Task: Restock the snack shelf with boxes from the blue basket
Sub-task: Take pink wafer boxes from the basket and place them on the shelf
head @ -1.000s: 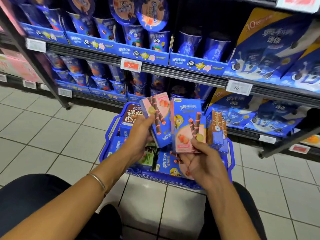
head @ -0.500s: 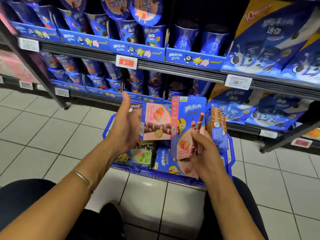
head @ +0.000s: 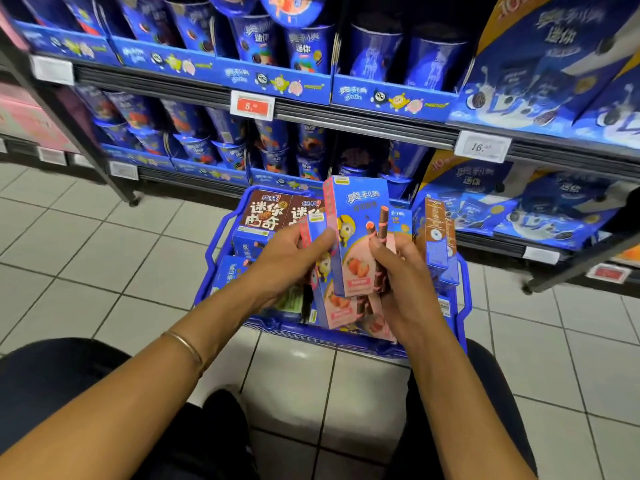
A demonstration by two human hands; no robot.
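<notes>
A blue basket (head: 462, 299) stands on the tiled floor below the snack shelf (head: 363, 124). Above it my right hand (head: 401, 282) grips an upright blue-and-pink strawberry wafer-stick box (head: 358, 233). My left hand (head: 289, 261) holds a second box of the same kind (head: 313, 230), edge-on and pressed against the first box's left side. Another strawberry box (head: 334, 308) shows below them; whether a hand holds it or it lies in the basket I cannot tell. Brown cookie boxes (head: 265, 211) and several blue boxes fill the basket.
The shelves hold rows of blue snack cups (head: 304, 46) and large blue cookie bags (head: 554, 64) at the right. Price tags (head: 252, 105) hang on the shelf rails. A black shelf post (head: 104, 168) stands at the left. My dark-clad knees flank the basket.
My left hand turned its box from flat and sideways to upright and brought it against the right hand's box. Both hands rose slightly and drew together.
</notes>
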